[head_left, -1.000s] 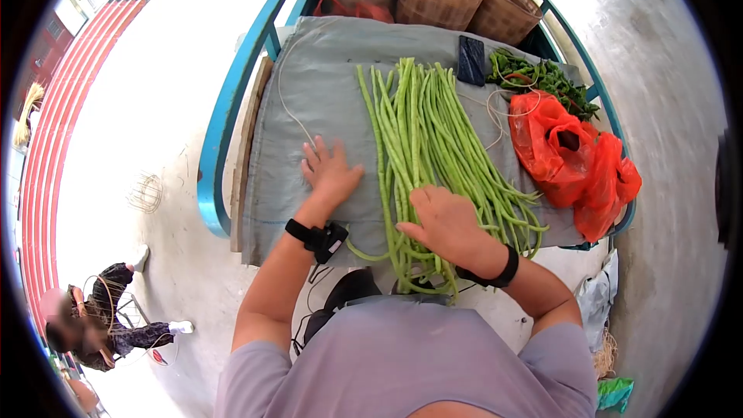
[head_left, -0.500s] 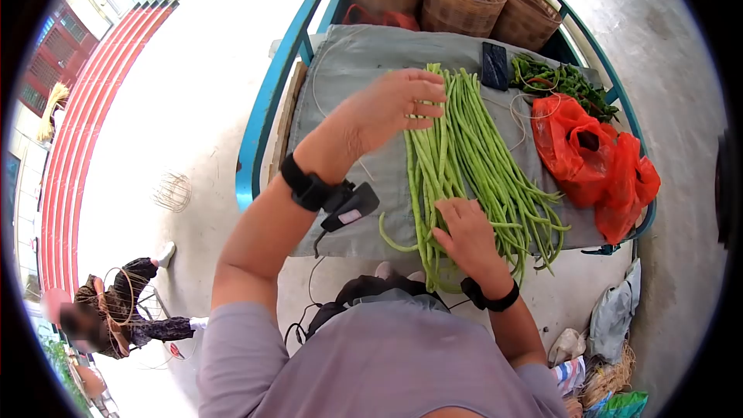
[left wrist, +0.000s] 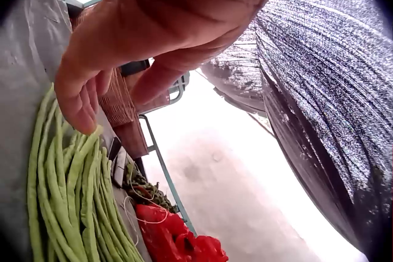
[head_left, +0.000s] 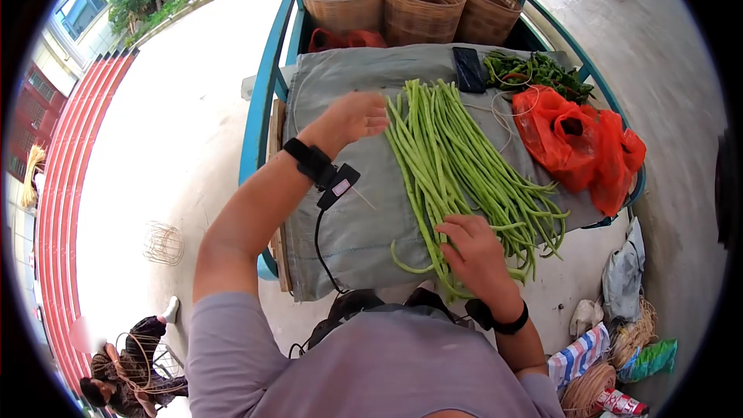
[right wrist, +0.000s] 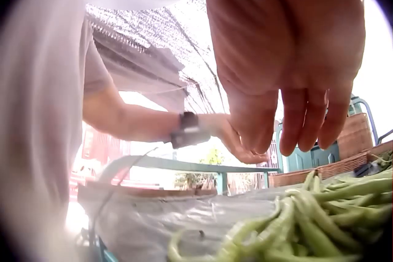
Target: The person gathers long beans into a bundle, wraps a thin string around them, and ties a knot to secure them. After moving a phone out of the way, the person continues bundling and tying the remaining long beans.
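Note:
A bundle of long green yard-long beans (head_left: 457,159) lies lengthwise on a grey sheet (head_left: 333,178). My left hand (head_left: 357,118) is at the far left end of the bundle, its fingers bent loosely. In the left wrist view the fingertips of the left hand (left wrist: 153,35) are right at the cut ends of the beans (left wrist: 73,194). Over the near part of the bundle is my right hand (head_left: 478,255), fingers relaxed. In the right wrist view the fingers of the right hand (right wrist: 313,117) hang down above the beans (right wrist: 307,225), holding nothing.
Several woven baskets (head_left: 344,4) stand in the blue-railed cart's far end. A dark phone (head_left: 468,70), green peppers (head_left: 538,73) and red plastic bags (head_left: 573,139) lie right of the beans. A person (head_left: 128,371) sits at the lower left. Bags (head_left: 623,271) lie on the ground.
My left hand has lifted off the sheet beside the beans, passed over their far ends, and drawn back to their left side. The right hand has shifted slightly toward me. The head view has swung.

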A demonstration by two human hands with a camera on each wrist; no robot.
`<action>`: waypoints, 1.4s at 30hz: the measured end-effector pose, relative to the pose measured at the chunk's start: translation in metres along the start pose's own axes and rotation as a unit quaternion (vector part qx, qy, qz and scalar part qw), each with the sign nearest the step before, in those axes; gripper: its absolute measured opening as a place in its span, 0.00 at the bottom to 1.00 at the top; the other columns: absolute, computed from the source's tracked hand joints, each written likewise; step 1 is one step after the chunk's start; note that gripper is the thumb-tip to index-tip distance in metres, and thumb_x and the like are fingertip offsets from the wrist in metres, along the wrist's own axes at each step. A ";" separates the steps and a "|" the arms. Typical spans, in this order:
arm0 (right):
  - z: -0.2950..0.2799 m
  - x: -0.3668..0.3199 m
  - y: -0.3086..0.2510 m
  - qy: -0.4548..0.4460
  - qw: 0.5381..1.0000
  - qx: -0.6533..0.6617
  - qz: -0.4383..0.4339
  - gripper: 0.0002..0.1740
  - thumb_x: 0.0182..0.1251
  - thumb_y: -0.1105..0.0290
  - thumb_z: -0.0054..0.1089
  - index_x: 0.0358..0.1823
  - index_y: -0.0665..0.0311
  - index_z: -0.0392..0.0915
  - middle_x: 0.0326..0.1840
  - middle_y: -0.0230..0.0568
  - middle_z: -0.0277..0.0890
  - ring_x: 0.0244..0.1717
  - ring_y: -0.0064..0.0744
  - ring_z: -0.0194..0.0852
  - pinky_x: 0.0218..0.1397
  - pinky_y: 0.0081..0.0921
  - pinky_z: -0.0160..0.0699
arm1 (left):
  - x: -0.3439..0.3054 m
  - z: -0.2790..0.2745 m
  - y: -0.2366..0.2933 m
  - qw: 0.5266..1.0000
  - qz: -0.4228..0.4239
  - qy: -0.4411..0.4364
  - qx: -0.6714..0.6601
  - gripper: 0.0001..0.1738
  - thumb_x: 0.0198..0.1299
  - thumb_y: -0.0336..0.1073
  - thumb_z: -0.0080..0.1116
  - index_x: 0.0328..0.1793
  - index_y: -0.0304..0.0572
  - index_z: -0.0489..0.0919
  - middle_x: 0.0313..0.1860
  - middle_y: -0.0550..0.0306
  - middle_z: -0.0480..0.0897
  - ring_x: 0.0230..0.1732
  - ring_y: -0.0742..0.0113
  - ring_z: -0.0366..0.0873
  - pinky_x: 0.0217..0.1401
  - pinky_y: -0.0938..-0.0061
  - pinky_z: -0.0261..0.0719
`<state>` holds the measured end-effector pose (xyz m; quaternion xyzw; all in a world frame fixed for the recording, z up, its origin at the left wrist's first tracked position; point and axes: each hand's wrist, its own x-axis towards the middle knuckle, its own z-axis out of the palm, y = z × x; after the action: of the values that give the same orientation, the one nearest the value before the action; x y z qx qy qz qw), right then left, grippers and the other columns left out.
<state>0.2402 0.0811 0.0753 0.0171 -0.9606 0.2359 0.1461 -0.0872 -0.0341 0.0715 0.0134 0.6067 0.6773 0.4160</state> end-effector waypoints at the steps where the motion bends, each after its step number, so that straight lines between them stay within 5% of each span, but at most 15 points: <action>1: 0.002 0.008 -0.015 -0.015 0.999 0.013 0.025 0.17 0.56 0.71 0.63 0.49 0.60 0.77 0.54 0.43 0.73 0.50 0.47 0.74 0.51 0.39 0.74 | 0.003 -0.005 -0.003 1.000 -0.005 0.003 0.000 0.17 0.60 0.33 0.57 0.53 0.36 0.71 0.47 0.47 0.74 0.48 0.53 0.77 0.52 0.61 0.79; 11: 0.109 0.082 -0.031 -0.059 0.944 -0.196 0.260 0.18 0.58 0.63 0.63 0.46 0.61 0.71 0.47 0.44 0.74 0.38 0.50 0.78 0.38 0.42 0.77 | 0.046 -0.049 -0.039 0.994 -0.070 -0.001 -0.083 0.30 0.55 0.31 0.62 0.62 0.35 0.62 0.57 0.39 0.63 0.55 0.39 0.68 0.56 0.49 0.76; 14: 0.130 0.080 -0.018 -0.022 0.937 -0.251 0.242 0.14 0.56 0.63 0.63 0.38 0.61 0.70 0.39 0.44 0.73 0.32 0.46 0.79 0.31 0.42 0.78 | 0.051 -0.051 -0.032 0.996 -0.057 -0.022 -0.058 0.33 0.57 0.33 0.61 0.66 0.36 0.59 0.58 0.38 0.62 0.57 0.38 0.67 0.57 0.48 0.74; 17: 0.128 0.082 -0.020 -0.015 0.942 -0.203 0.267 0.12 0.57 0.64 0.63 0.37 0.61 0.73 0.35 0.41 0.76 0.34 0.43 0.80 0.34 0.40 0.77 | 0.073 -0.079 -0.043 0.991 0.046 -0.104 0.076 0.37 0.48 0.32 0.66 0.66 0.38 0.65 0.51 0.43 0.72 0.54 0.46 0.73 0.53 0.52 0.76; 20: 0.112 0.085 -0.041 0.022 0.959 -0.053 0.276 0.10 0.56 0.66 0.62 0.38 0.60 0.76 0.32 0.37 0.78 0.34 0.38 0.80 0.35 0.34 0.76 | 0.092 -0.084 -0.055 0.979 0.057 -0.119 0.154 0.38 0.40 0.28 0.70 0.62 0.39 0.71 0.41 0.49 0.79 0.46 0.55 0.80 0.47 0.56 0.78; 23: 0.099 0.086 -0.064 0.012 0.953 0.063 0.295 0.10 0.56 0.66 0.62 0.40 0.59 0.78 0.32 0.35 0.79 0.32 0.37 0.78 0.36 0.32 0.75 | 0.113 -0.090 -0.071 0.956 0.090 -0.198 0.198 0.35 0.52 0.42 0.65 0.66 0.46 0.66 0.52 0.43 0.71 0.48 0.48 0.76 0.45 0.50 0.77; 25: 0.096 0.087 -0.072 0.005 0.949 0.113 0.295 0.10 0.56 0.68 0.62 0.40 0.60 0.78 0.31 0.35 0.77 0.31 0.32 0.77 0.35 0.28 0.74 | 0.098 -0.079 -0.060 0.970 0.032 -0.191 0.150 0.32 0.60 0.49 0.61 0.66 0.47 0.64 0.55 0.41 0.68 0.48 0.46 0.75 0.45 0.48 0.76; 27: 0.094 0.088 -0.072 -0.016 0.939 0.185 0.290 0.11 0.57 0.70 0.62 0.41 0.62 0.78 0.30 0.34 0.76 0.30 0.28 0.75 0.35 0.25 0.73 | 0.037 -0.045 -0.020 0.986 -0.143 -0.082 0.022 0.28 0.62 0.49 0.59 0.62 0.43 0.67 0.48 0.46 0.74 0.43 0.52 0.78 0.44 0.52 0.77; 35: 0.069 0.097 -0.062 -0.095 0.806 0.498 0.307 0.16 0.63 0.69 0.61 0.50 0.67 0.75 0.35 0.28 0.74 0.33 0.18 0.70 0.38 0.17 0.71 | 0.030 -0.030 -0.007 0.972 -0.128 -0.156 -0.124 0.13 0.71 0.45 0.47 0.42 0.44 0.69 0.25 0.65 0.69 0.21 0.74 0.65 0.23 0.78 0.69; 38: 0.073 0.100 -0.049 -0.132 0.877 0.441 0.142 0.22 0.65 0.67 0.60 0.58 0.66 0.71 0.35 0.28 0.73 0.35 0.18 0.70 0.39 0.17 0.70 | 0.044 -0.049 0.001 0.966 -0.108 -0.135 -0.192 0.12 0.73 0.44 0.44 0.40 0.45 0.67 0.21 0.68 0.64 0.17 0.78 0.58 0.16 0.82 0.59; 41: 0.066 0.090 -0.049 -0.264 0.786 0.472 0.299 0.28 0.64 0.66 0.60 0.65 0.64 0.65 0.34 0.32 0.75 0.34 0.19 0.74 0.36 0.20 0.72 | 0.038 -0.055 0.013 0.968 -0.075 -0.096 -0.218 0.11 0.73 0.43 0.43 0.41 0.45 0.66 0.19 0.70 0.60 0.15 0.79 0.53 0.14 0.83 0.53; 42: 0.063 0.082 -0.049 -0.289 0.837 0.382 0.265 0.29 0.64 0.66 0.59 0.66 0.64 0.64 0.33 0.33 0.76 0.32 0.20 0.75 0.34 0.21 0.72 | 0.037 -0.056 0.014 0.969 -0.060 -0.081 -0.223 0.10 0.73 0.43 0.43 0.42 0.45 0.66 0.19 0.70 0.59 0.15 0.80 0.52 0.14 0.83 0.51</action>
<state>0.1493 0.0116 0.0673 -0.1165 -0.7607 0.5979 -0.2241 -0.1490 -0.0570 0.0504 -0.0614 0.4039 0.7658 0.4966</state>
